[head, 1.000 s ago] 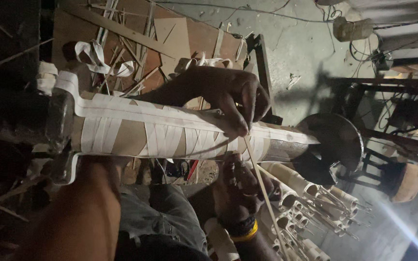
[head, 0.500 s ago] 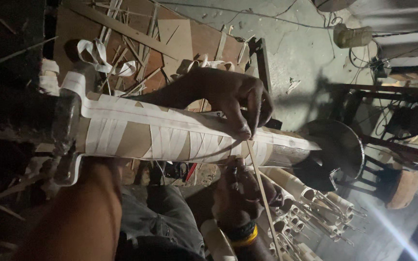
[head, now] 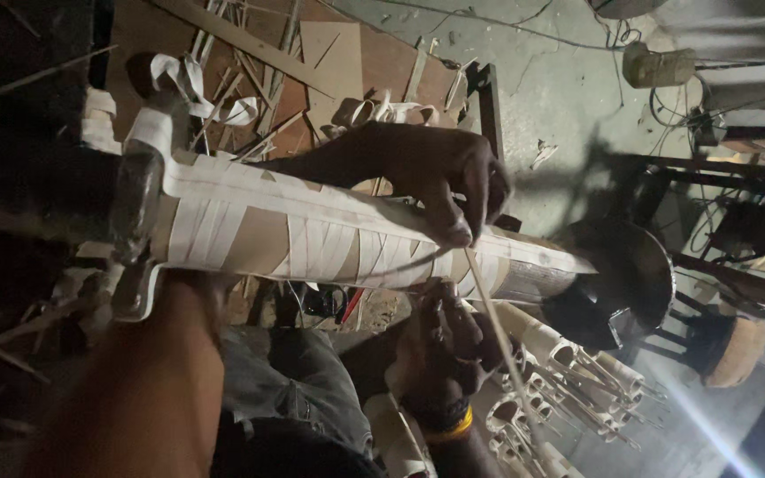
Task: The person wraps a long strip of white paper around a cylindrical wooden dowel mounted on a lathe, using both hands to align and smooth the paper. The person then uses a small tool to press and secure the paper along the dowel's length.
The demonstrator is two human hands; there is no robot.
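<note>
A long cardboard tube (head: 312, 239), wrapped in pale tape strips, is seen lying nearly level, its axis running from a dark spindle (head: 37, 195) at left to a metal disc (head: 630, 274) at right. It is pressed from above by the left hand (head: 427, 173), fingertips closed on a thin strip (head: 489, 310). Below the tube, the right hand (head: 444, 345) is closed around that strip. Finished tubes (head: 568, 372) crowd the lower right; scraps (head: 250, 80) lie behind.

Cardboard scraps (head: 347, 62), finished tubes (head: 560, 354).
</note>
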